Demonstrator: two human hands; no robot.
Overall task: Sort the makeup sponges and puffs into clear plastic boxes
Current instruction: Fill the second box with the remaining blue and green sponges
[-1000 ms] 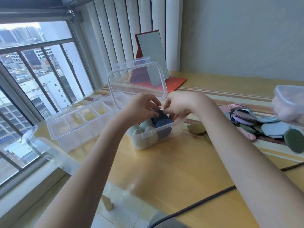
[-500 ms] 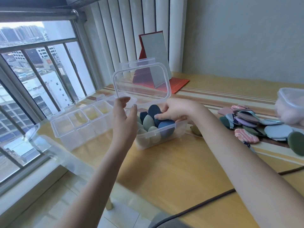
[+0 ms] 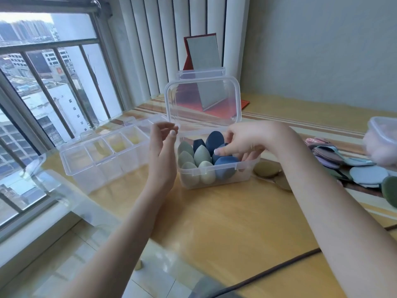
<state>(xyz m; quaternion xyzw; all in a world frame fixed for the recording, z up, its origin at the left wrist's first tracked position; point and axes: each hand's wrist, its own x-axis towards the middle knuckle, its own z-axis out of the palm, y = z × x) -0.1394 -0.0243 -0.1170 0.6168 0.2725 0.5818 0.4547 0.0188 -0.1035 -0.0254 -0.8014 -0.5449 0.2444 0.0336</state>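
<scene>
Since the earlier frame the left hand (image 3: 163, 153) has drawn back from the lid (image 3: 203, 97) and hovers just left of the clear box (image 3: 217, 175), fingers loosely curled, holding nothing. The right hand (image 3: 242, 140) reaches into the box from its right side, fingers curled onto the dark blue sponges (image 3: 214, 139); grey-green sponges (image 3: 193, 158) fill the box's left half. The divided tray (image 3: 103, 155) lies left of the box; flat puffs (image 3: 343, 164) are heaped to its right. The lid stands upright behind.
</scene>
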